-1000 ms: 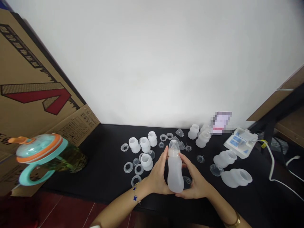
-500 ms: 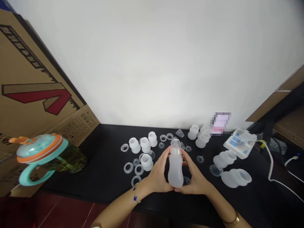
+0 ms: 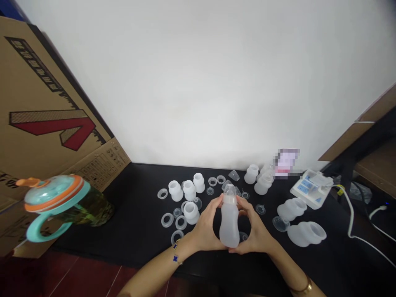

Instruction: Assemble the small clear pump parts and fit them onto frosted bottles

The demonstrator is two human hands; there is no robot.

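A translucent white silicone baby bottle with a clear teat on top stands upright between my two hands above the black table. My left hand cups its left side, thumb and fingers reaching up to the neck ring. My right hand wraps the right side, fingertips also at the neck. Behind the bottle lie several loose white bottle bodies, clear rings and small teats.
A large cardboard box leans at the left. In front of it stands a teal and orange handled cup. Larger white bottle bodies lie at the right, beside a white device with a white cable.
The bottle has stayed between both hands and dipped slightly lower; my fingertips have closed in at the neck ring. The view has shifted a little.
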